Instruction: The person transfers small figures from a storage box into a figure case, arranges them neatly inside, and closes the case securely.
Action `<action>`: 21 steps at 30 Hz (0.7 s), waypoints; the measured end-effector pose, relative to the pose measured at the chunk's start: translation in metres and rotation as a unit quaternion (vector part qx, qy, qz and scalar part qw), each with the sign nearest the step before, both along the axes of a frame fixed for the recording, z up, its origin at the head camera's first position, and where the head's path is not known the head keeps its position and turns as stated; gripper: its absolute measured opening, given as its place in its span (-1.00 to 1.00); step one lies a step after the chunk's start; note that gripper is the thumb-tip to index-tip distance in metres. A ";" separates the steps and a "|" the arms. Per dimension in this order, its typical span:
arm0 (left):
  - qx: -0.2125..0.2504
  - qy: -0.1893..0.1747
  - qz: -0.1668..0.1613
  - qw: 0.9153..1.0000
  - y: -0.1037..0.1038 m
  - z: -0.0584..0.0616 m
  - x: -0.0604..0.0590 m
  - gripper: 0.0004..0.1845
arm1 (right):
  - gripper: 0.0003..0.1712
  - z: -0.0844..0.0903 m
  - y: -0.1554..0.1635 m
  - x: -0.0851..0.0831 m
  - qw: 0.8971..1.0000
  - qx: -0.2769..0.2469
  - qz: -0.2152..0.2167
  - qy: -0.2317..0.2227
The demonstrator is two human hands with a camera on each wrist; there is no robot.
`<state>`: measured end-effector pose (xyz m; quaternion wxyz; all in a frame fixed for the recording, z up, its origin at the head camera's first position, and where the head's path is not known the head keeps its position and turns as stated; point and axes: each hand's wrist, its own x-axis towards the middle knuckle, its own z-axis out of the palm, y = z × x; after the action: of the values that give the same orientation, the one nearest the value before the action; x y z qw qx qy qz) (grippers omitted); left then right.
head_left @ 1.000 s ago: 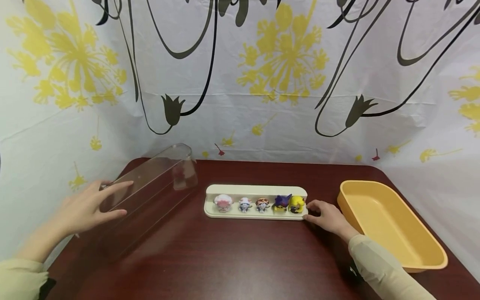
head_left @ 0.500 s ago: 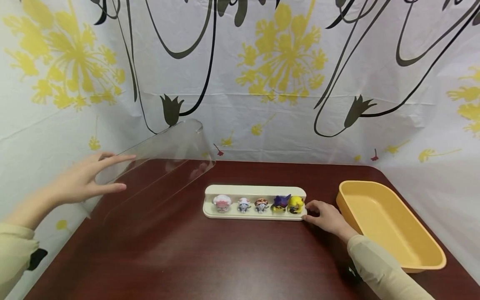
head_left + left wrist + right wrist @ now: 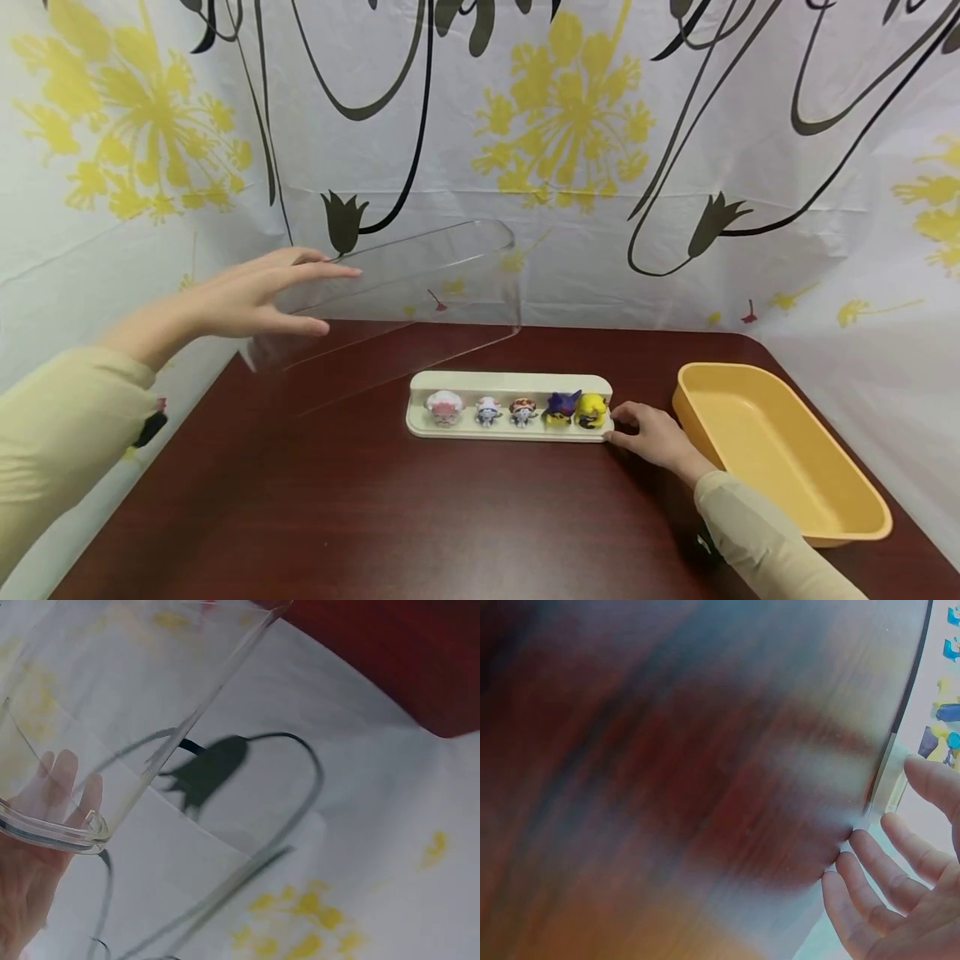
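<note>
Landmark: cream tray (image 3: 510, 382), long and low, standing on the dark red table (image 3: 420, 517) at mid-depth.
Cover: clear cover (image 3: 420, 279), lifted off the table, up and to the left of the tray; its right end hangs above the tray's left part, well apart from it.
Left hand: left hand (image 3: 247, 296), gripping the cover's left end, thumb below and fingers over the top; in the left wrist view the fingertips (image 3: 60, 787) show through the wall behind the rounded rim.
Right hand: right hand (image 3: 652, 433), fingers loosely extended, resting against the tray's right end.
Figures: five small figures (image 3: 517, 408) in one row inside the tray.
Tub: yellow tub (image 3: 780, 450), right of the tray, beyond the right hand.
Open room: bare tabletop in front of the tray.
</note>
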<state>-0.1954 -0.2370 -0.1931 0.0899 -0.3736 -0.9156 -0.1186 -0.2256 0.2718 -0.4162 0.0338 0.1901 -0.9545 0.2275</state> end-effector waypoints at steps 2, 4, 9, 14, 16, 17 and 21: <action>-0.008 -0.006 -0.013 1.000 0.013 0.005 -0.007 -0.35 | -0.58 0.000 0.000 0.000 1.000 -0.001 0.000 0.001; -0.014 -0.010 -0.028 0.999 0.025 0.009 -0.013 -0.35 | -0.59 0.000 0.001 0.000 1.000 -0.001 0.001 0.001; -0.022 -0.022 -0.075 0.997 0.055 0.015 -0.025 -0.35 | -0.61 -0.001 0.001 -0.001 1.000 0.001 0.004 0.001; -0.036 -0.024 -0.121 0.992 0.080 0.014 -0.036 -0.35 | -0.61 -0.001 0.001 -0.002 1.000 -0.001 0.003 0.001; -0.039 -0.024 -0.136 0.990 0.089 0.013 -0.041 -0.36 | -0.61 -0.001 0.001 -0.002 1.000 0.000 0.004 0.003; -0.040 -0.026 -0.142 0.989 0.093 0.012 -0.043 -0.36 | -0.61 -0.001 0.001 -0.001 1.000 0.000 0.005 0.004; -0.047 -0.039 -0.154 0.986 0.105 0.008 -0.050 -0.35 | -0.64 -0.002 0.001 -0.001 1.000 0.001 0.005 0.010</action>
<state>-0.2453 -0.1320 -0.1852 0.0173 -0.5093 -0.8543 -0.1022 -0.2261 0.2732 -0.4177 0.0420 0.1967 -0.9534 0.2248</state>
